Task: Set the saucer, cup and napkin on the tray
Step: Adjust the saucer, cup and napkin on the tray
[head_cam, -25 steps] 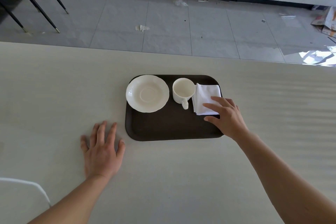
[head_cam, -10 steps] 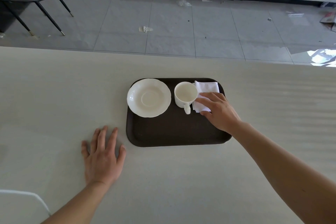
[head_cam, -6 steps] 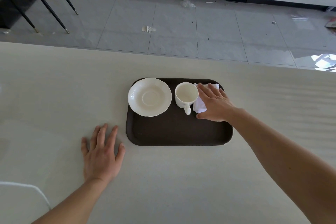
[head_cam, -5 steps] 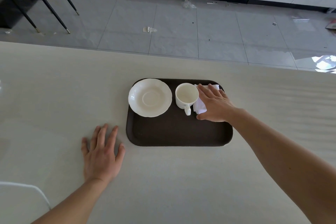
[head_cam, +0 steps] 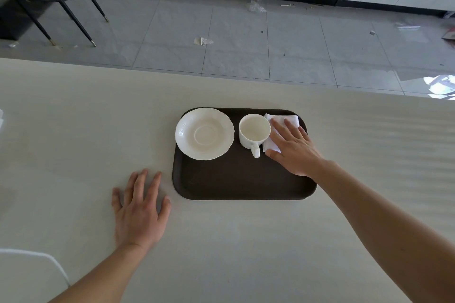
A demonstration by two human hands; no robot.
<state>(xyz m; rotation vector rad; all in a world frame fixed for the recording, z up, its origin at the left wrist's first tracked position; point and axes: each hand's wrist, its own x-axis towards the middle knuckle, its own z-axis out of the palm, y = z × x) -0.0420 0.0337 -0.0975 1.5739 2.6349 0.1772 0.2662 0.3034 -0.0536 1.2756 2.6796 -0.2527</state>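
The tray (head_cam: 243, 179) lay long side across the bench (head_cam: 73, 130). Along its far edge sat saucer (head_cam: 204, 133), cup (head_cam: 254, 131) with handle toward the near edge, and napkin (head_cam: 290, 119) at the far right corner. The right hand (head_cam: 293, 147) lay flat and open on the napkin; the left hand (head_cam: 139, 209) lay spread on the bench. The tray's near half was bare.

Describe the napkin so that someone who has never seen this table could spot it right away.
Find the dark brown tray in the middle of the pale table. Along its far edge sit a saucer, then a cup, then at the far right corner the napkin. It is the only soft, flat, folded white cloth, and the right hand lies flat on it.
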